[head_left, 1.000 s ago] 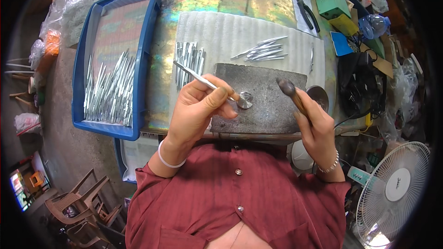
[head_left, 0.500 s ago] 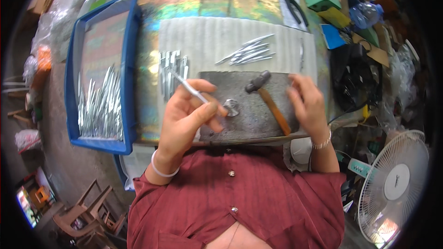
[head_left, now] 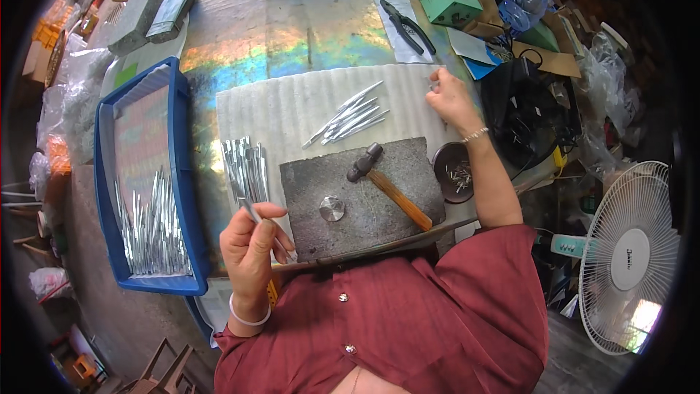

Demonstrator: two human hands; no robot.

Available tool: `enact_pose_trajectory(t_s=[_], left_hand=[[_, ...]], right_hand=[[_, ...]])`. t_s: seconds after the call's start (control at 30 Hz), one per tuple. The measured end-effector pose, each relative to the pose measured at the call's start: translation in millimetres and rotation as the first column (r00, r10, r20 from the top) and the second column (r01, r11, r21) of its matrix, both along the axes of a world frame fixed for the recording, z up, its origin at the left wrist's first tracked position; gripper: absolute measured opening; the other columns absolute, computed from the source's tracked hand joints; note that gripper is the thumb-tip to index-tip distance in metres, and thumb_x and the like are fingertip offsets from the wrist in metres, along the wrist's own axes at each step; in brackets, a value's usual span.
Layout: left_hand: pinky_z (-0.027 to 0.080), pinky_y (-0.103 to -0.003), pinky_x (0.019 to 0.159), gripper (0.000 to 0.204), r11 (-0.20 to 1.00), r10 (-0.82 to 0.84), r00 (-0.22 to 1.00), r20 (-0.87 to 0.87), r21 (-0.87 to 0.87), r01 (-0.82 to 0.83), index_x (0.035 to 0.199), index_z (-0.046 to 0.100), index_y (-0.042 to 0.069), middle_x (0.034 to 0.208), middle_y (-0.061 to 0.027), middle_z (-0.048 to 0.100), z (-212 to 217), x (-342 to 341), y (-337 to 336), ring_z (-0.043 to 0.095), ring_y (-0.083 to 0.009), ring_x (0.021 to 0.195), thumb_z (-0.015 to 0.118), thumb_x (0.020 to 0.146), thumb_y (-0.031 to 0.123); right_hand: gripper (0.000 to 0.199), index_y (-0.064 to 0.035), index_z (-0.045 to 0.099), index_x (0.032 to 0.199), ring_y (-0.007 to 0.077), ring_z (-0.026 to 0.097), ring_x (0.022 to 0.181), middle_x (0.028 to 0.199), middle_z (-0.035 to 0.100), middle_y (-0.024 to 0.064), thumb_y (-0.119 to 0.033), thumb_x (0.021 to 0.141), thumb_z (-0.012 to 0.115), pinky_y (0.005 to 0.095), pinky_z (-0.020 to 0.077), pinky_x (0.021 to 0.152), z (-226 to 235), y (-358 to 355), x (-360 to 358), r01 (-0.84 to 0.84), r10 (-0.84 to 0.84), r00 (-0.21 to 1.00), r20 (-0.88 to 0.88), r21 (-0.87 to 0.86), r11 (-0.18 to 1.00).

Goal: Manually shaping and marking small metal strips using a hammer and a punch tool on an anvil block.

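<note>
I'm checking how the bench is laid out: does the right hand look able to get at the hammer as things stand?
Probably yes: the hammer lies uncovered on the dark slab, its wooden handle free, and nothing seems to block the right hand. Whether that hand holds something is unclear.

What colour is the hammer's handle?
The handle is orange-brown, like wood; it shows best in the current head view.

Rods (head_left: 350, 117) lie behind the slab (head_left: 310, 179) bearing the hammer (head_left: 394, 195).
</note>
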State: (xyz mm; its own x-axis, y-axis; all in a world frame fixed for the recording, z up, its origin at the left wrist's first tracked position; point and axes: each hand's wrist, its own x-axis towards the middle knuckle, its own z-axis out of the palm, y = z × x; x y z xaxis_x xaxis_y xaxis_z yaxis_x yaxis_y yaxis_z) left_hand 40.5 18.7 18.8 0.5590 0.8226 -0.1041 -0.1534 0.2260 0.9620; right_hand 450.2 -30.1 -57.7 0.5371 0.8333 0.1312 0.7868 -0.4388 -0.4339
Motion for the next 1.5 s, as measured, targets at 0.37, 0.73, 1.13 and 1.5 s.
enact_pose_trajectory(t_s=[0.37, 0.73, 1.13, 1.5], left_hand=[[0.052, -0.024, 0.076, 0.023, 0.984, -0.179, 0.983, 0.048, 0.018, 0.179, 0.116, 0.056, -0.005, 0.095, -0.0102, 0.066, -7.4, 31.9, -13.7, 0.064, -0.0124, 0.082, 0.05, 0.095, 0.001], [0.049, -0.021, 0.071, 0.015, 0.971, -0.237, 0.97, 0.063, 0.061, 0.233, 0.107, 0.057, -0.002, 0.088, -0.006, 0.068, -6.2, 30.0, -23.1, 0.063, -0.0082, 0.082, 0.058, 0.092, 0.0], [0.049, -0.02, 0.067, 0.014, 0.97, -0.211, 0.977, 0.041, 0.13, 0.204, 0.104, 0.058, -0.002, 0.084, -0.0064, 0.069, -7.7, 32.0, -24.6, 0.063, -0.0072, 0.08, 0.06, 0.09, 0.0], [0.046, -0.018, 0.06, 0.009, 0.96, -0.245, 0.969, -0.017, 0.134, 0.245, 0.097, 0.058, -0.001, 0.077, -0.0049, 0.067, -7.7, 33.3, -25.2, 0.057, -0.0025, 0.071, 0.063, 0.089, 0.002]], right_hand=[[0.011, 0.0022, 0.062, 0.091, 0.0061, 0.051, 0.053, 0.066, 0.055, 0.0042, -0.009, 0.089, 0.06, 0.0212, 0.0394, 0.049, 133.5, -57.0, -142.1, -0.413, 0.49, 0.635, -0.597, 0.274, 0.868], [0.012, 0.0022, 0.063, 0.095, 0.0094, 0.058, 0.063, 0.08, 0.065, 0.0086, -0.004, 0.085, 0.067, 0.0213, 0.045, 0.055, 105.4, -36.5, -201.0, -0.464, 0.667, 0.65, -0.365, 0.504, 0.728], [0.017, 0.0024, 0.064, 0.095, 0.0084, 0.058, 0.062, 0.079, 0.065, 0.0081, -0.003, 0.081, 0.072, 0.0204, 0.0445, 0.054, 99.9, -41.1, -210.9, -0.317, 0.595, 0.623, -0.507, 0.533, 0.785], [0.015, 0.0024, 0.064, 0.094, 0.01, 0.06, 0.062, 0.076, 0.066, 0.0084, -0.003, 0.081, 0.071, 0.0214, 0.0457, 0.054, 101.2, -42.6, -207.7, -0.352, 0.603, 0.646, -0.468, 0.518, 0.779]])
